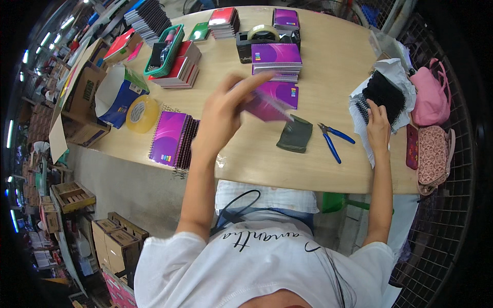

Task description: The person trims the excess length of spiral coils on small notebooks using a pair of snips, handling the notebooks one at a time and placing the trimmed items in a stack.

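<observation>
So the purple notebook (267, 105) is up off the counter (328, 66) around mid-frame, pinched in the left hand (226, 110), a bit blurry. Over at 3 o'clock the right hand (378, 126) lies with fingers loosely together on the black spiral coils (382, 92) in white wrapping. Between them sit a dark pouch (295, 135) and blue pliers (334, 138). More purple notebooks (276, 60) are stacked at 12.

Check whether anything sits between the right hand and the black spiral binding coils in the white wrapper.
Nothing visible does. The right hand already rests at the black spiral binding coils in the open white paper wrapper; the blue-handled pliers lie off to its left.
</observation>
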{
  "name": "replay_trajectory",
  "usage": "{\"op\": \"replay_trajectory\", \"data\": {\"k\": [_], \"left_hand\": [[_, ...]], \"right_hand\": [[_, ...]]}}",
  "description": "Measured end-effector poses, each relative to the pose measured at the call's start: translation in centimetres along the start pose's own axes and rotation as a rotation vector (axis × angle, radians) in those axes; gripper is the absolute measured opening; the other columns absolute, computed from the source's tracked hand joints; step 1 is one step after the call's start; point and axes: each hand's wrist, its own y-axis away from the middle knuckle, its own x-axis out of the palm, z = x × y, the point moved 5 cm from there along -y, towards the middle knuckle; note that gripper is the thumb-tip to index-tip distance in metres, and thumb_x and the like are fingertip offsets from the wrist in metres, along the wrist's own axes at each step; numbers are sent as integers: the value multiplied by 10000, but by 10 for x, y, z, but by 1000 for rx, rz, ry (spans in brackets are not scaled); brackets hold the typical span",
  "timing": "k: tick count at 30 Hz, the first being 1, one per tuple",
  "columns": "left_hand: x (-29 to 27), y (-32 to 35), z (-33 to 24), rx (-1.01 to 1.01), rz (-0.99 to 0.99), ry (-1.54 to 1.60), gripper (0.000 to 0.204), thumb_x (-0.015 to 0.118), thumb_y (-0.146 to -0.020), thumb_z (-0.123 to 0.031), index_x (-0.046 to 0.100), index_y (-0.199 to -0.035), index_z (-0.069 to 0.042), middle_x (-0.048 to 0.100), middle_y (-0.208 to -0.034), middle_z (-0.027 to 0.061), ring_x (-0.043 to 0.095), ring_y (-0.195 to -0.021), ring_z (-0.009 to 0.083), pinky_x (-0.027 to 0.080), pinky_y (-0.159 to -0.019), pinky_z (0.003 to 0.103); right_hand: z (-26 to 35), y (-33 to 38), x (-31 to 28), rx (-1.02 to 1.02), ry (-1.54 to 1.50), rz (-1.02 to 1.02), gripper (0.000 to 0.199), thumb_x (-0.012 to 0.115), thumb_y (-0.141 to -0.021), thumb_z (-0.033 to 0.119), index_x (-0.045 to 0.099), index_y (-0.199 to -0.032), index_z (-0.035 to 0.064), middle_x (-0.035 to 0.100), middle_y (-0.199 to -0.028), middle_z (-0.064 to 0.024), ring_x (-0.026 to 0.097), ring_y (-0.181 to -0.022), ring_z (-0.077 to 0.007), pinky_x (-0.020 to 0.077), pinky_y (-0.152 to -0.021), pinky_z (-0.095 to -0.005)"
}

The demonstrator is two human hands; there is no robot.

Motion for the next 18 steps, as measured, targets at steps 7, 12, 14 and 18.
{"op": "replay_trajectory", "data": {"k": [7, 12, 14, 18], "left_hand": [[20, 142, 77, -228, -192, 60, 376, 539, -787, 139, 685, -1070, -59, 483, -973, 94, 505, -826, 186, 449, -716, 268], [35, 147, 69, -211, -275, 57, 220, 710, -798, -70, 623, -994, -21, 437, -980, 97, 463, -937, 221, 423, -805, 307], [41, 147, 70, -265, -330, 76, 330, 812, -728, -159, 604, -947, -26, 444, -959, 95, 457, -948, 235, 416, -817, 319], [46, 145, 74, -299, -347, 117, 330, 815, -733, -203, 609, -914, -20, 480, -918, 108, 426, -960, 257, 426, -779, 350]], "right_hand": [[136, 47, 10, -55, -840, 267, 196, 625, -870, 26, 690, -1055, 23, 680, -906, -122, 637, -774, -191, 496, -694, -301], [189, 65, 24, -109, -883, 378, 164, 655, -847, 22, 726, -995, 32, 688, -872, -113, 626, -726, -169, 479, -647, -274], [198, 63, 20, -125, -878, 339, 157, 664, -840, 27, 734, -981, 35, 688, -849, -107, 612, -703, -170, 468, -628, -276], [204, 62, 21, -206, -827, 306, 143, 681, -831, 51, 735, -963, 46, 693, -841, -97, 614, -758, -195, 462, -662, -299]]}}
